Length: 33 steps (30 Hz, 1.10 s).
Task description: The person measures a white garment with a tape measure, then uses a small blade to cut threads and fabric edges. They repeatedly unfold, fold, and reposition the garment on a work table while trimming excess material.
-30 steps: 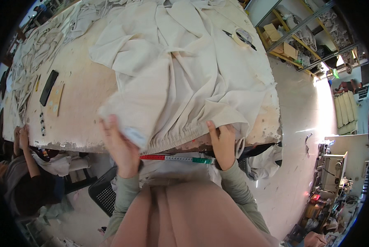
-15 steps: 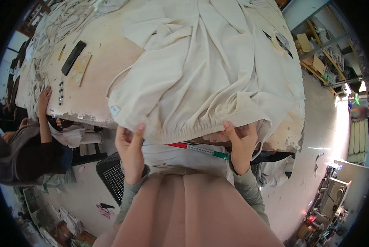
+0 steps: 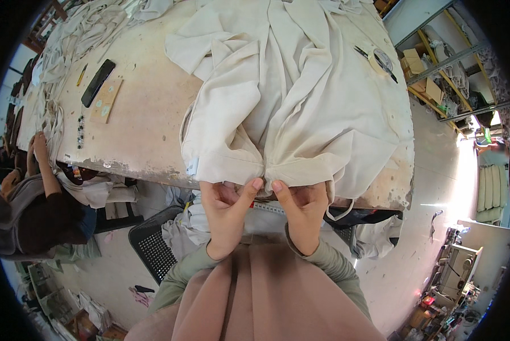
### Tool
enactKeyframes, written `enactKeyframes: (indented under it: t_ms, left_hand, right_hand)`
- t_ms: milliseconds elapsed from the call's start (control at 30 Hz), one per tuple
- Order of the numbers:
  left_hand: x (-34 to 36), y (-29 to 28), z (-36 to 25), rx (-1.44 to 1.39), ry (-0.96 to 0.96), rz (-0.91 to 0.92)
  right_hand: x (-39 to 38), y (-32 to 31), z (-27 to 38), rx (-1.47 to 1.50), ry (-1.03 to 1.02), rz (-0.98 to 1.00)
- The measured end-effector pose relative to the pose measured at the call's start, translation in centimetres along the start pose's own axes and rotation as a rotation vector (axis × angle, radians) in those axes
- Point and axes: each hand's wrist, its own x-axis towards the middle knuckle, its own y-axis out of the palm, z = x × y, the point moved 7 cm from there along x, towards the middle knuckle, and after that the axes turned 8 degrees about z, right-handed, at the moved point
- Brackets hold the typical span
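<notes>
A cream garment (image 3: 300, 79) with an elasticated edge lies spread in folds over the table, its near edge at the front. My left hand (image 3: 227, 210) and my right hand (image 3: 304, 211) hold that edge close together at its middle, thumbs on top and almost touching. The other fingers are curled underneath, partly hidden by the cloth. Between my thumbs the fabric is bunched into a deep crease. A small white label (image 3: 192, 167) shows at the garment's left corner, and a thin cord (image 3: 340, 216) loops down on the right. Just below my hands, part of a measuring tape (image 3: 268, 208) shows.
On the table (image 3: 141, 122) lie a black phone (image 3: 98, 83), a wooden piece (image 3: 106, 101), a yellow pencil-like tool (image 3: 82, 75), a tape roll (image 3: 380, 60) and a dark slim tool (image 3: 392, 74). Another person (image 3: 44, 210) works at the left edge. A black chair (image 3: 152, 241) stands below.
My hands have come inward along the edge from far apart to side by side, bunching the stretched cloth between them. The garment's left corner has shifted right. The other person's hand has moved off the tabletop.
</notes>
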Motion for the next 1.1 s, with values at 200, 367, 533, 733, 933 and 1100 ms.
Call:
enactKeyframes:
  t_ms: [200,367,533,733,933,1100]
  left_hand:
    - [-0.9,0.2,0.7,0.044,0.001,0.013]
    - [-1.2,1.0,0.6,0.194,0.129,0.160]
    - [-0.8,-0.1,0.7,0.732,0.165,0.183]
    - [-1.4,2.0,1.9,1.091,0.281,0.495]
    - [-3.5,4.7,5.2,1.254,0.339,0.718]
    - [-4.8,4.5,7.7,1.424,0.413,0.640]
  right_hand:
    - [-0.5,0.4,-0.2,-0.053,-0.035,0.009]
    - [-1.4,0.3,-0.8,-0.076,-0.020,0.084]
    - [-2.1,-0.7,-2.1,-0.099,-0.043,0.060]
    - [-2.4,-10.8,-0.5,-0.169,-0.175,-0.700]
    - [1.0,-16.5,7.2,-0.240,-0.353,-0.722]
    - [5.4,-4.0,5.3,-0.826,0.044,0.196]
